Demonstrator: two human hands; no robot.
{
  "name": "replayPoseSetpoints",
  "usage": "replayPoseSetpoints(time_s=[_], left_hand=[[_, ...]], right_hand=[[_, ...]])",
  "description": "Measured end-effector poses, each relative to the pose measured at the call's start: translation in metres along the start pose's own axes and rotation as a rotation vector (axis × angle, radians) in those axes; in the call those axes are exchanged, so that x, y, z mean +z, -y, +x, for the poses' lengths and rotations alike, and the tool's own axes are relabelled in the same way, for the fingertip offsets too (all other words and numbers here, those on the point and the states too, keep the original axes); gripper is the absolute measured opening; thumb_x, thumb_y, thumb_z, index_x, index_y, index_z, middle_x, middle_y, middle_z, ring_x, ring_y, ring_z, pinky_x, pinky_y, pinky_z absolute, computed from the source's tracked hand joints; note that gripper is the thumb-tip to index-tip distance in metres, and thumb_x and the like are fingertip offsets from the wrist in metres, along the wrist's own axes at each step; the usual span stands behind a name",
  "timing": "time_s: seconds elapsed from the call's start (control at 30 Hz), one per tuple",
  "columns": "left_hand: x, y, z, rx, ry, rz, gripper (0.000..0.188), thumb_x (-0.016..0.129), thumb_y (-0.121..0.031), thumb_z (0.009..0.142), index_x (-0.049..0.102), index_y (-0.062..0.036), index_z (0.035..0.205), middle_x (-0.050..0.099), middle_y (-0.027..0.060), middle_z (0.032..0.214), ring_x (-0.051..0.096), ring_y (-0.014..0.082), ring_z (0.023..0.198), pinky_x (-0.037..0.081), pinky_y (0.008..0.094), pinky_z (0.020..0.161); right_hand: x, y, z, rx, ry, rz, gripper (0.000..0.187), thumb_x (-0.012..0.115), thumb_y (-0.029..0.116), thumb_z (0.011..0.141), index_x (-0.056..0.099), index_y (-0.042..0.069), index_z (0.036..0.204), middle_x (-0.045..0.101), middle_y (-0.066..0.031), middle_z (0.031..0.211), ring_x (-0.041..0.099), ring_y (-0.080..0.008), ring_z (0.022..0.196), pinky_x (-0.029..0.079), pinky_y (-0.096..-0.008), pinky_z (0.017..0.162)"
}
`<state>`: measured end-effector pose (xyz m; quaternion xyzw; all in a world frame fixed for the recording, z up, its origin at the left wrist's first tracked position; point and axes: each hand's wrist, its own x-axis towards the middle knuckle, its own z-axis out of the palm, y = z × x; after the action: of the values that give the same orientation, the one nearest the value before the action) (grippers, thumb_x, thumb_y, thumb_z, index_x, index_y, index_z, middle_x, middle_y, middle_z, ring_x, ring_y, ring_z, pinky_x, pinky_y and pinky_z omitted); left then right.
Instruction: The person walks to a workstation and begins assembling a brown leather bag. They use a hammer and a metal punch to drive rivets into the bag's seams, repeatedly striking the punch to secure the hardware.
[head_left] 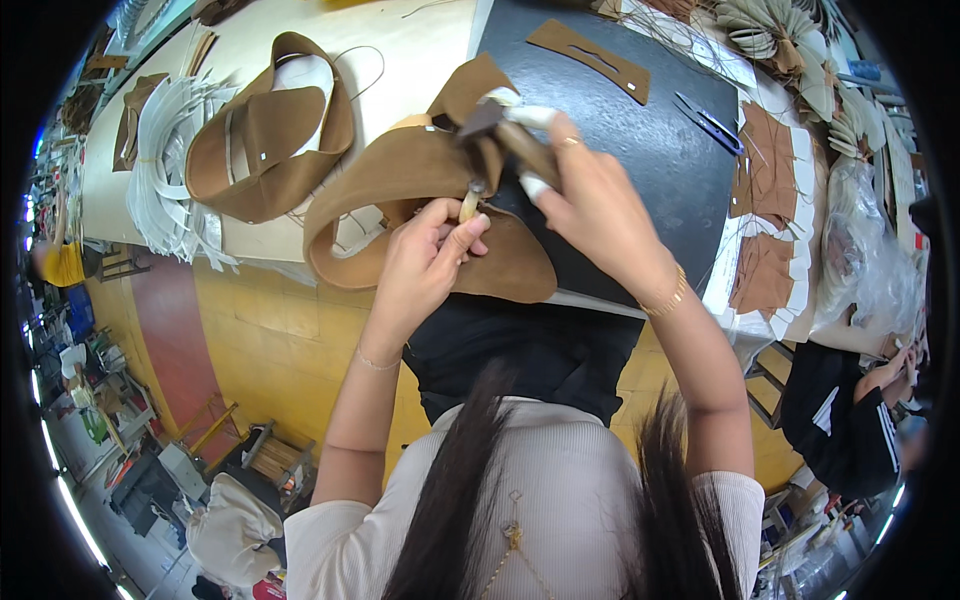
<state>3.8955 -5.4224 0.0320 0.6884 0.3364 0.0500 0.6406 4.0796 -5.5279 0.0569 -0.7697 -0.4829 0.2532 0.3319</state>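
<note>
My right hand (600, 205) is closed around the wooden handle of a hammer (530, 150), blurred by motion. White wrapping covers its thumb tip and a fingertip. The dark hammer head (482, 120) is over a fold of a brown suede-like shoe upper (370, 170), which lies curved at the table's near edge. Just below the head, my left hand (435, 245) pinches a small pale yellowish piece with a grey tip (469, 205) against the upper. Whether it is a tool cannot be made out. Another brown upper (255, 150), with a white lining, rests to the left.
A black mat (640, 170) covers the table's right part, bearing a slotted brown piece (590, 60) and thread snips (710, 125). Brown cut pieces (768, 160) lie farther right. White curved strips (170, 170) are at the left. Another person (850, 410) is at the right.
</note>
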Motion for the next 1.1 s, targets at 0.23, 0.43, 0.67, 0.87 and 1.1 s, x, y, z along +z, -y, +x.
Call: replayPoseSetpoints(time_s=[0.23,0.43,0.67,0.87,1.1], left_hand=[[0.001,-0.020,0.009,-0.008,0.016,0.090,0.035,0.048,-0.030,0.104,0.059,0.0031,0.096,0.062,0.0049,0.080,0.060,0.0102,0.069,0.048,0.0243,0.063],[0.003,-0.028,0.015,-0.057,0.095,0.147,0.032,0.052,-0.027,0.102,0.065,0.0027,0.100,0.061,0.0038,0.077,0.059,0.0098,0.067,0.046,0.0240,0.061],[-0.005,-0.029,-0.023,0.194,-0.154,-0.067,0.019,0.068,-0.011,0.091,0.070,0.0021,0.104,0.063,0.0024,0.086,0.054,0.0079,0.068,0.043,0.0231,0.058],[0.025,0.000,-0.001,0.249,-0.349,-0.379,0.014,0.068,0.002,0.088,0.066,0.0021,0.102,0.072,0.0060,0.096,0.065,0.0072,0.084,0.048,0.0185,0.066],[0.035,0.006,0.013,0.295,-0.446,-0.198,0.012,0.069,-0.004,0.090,0.065,0.0009,0.100,0.072,0.0038,0.091,0.064,0.0050,0.079,0.047,0.0188,0.061]], right_hand=[[-0.006,0.018,-0.091,-0.020,-0.026,-0.162,0.053,0.062,0.013,0.091,0.042,0.003,0.139,0.065,-0.0205,0.094,0.065,-0.0394,0.071,0.054,-0.0451,0.061],[0.022,0.019,-0.091,0.125,0.156,-0.259,0.046,0.054,0.011,0.095,0.037,-0.006,0.135,0.062,-0.0225,0.095,0.064,-0.0421,0.070,0.052,-0.0496,0.060],[0.018,0.018,-0.088,0.182,0.176,-0.242,0.046,0.053,0.012,0.096,0.037,-0.005,0.135,0.063,-0.0279,0.096,0.064,-0.0442,0.072,0.052,-0.0509,0.061],[0.021,0.017,-0.089,0.203,0.156,-0.229,0.045,0.053,0.013,0.096,0.037,-0.004,0.135,0.064,-0.0296,0.100,0.065,-0.0452,0.076,0.053,-0.0506,0.064],[0.022,0.017,-0.091,0.223,0.158,-0.191,0.046,0.054,0.012,0.095,0.036,-0.007,0.133,0.063,-0.0307,0.099,0.065,-0.0455,0.077,0.053,-0.0500,0.065]])
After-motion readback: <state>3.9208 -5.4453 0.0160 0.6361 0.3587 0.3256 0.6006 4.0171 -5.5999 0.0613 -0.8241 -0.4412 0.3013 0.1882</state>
